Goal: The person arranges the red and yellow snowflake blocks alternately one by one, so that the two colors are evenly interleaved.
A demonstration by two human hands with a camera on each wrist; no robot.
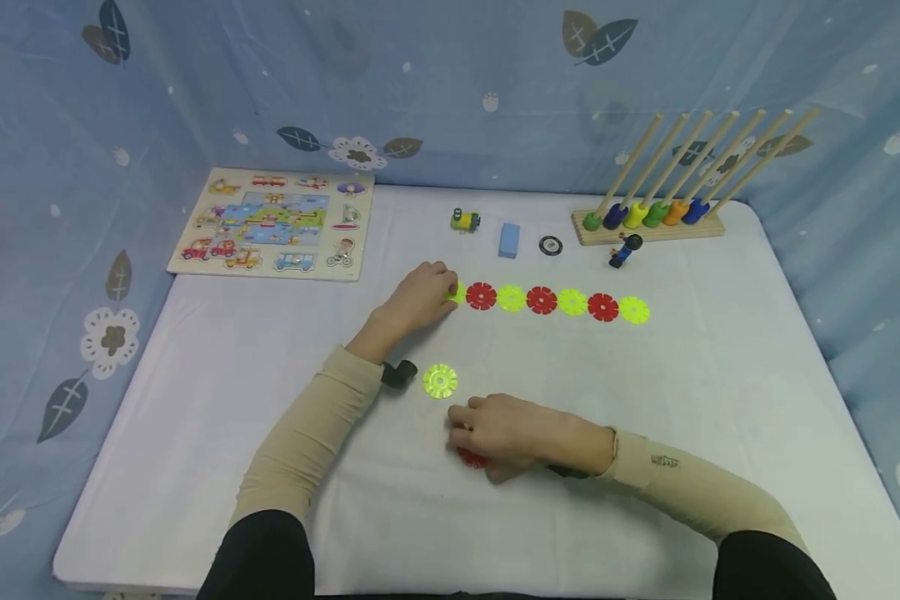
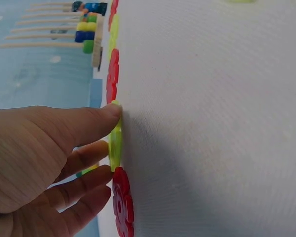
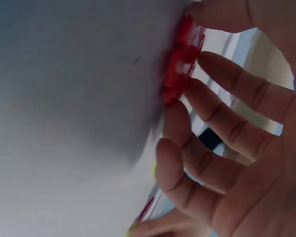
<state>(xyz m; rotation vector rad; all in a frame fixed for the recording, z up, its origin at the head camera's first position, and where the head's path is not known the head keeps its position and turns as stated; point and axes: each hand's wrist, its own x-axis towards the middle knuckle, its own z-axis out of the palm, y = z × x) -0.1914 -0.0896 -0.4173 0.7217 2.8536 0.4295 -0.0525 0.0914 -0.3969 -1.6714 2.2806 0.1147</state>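
My left hand (image 1: 422, 298) is at the left end of a row of alternating yellow and red notched snowflake discs. Its thumb and fingers pinch a yellow snowflake disc (image 2: 115, 145) by the edges, flat on the table. Below that one in the left wrist view lies a red disc (image 2: 122, 202), which the hand hides in the head view. Nearer the front, my right hand (image 1: 513, 429) holds another red snowflake disc (image 3: 181, 64) between thumb and fingertips, low at the cloth. A separate yellow disc (image 1: 440, 381) lies between the hands.
At the back left lies a wooden picture puzzle board (image 1: 270, 223). A peg stacker (image 1: 648, 227) with coloured beads stands back right, a small figure (image 1: 626, 250) before it. Behind the row are a yellow-green toy piece (image 1: 465, 220), a blue block (image 1: 509, 240) and a black wheel (image 1: 551, 245).
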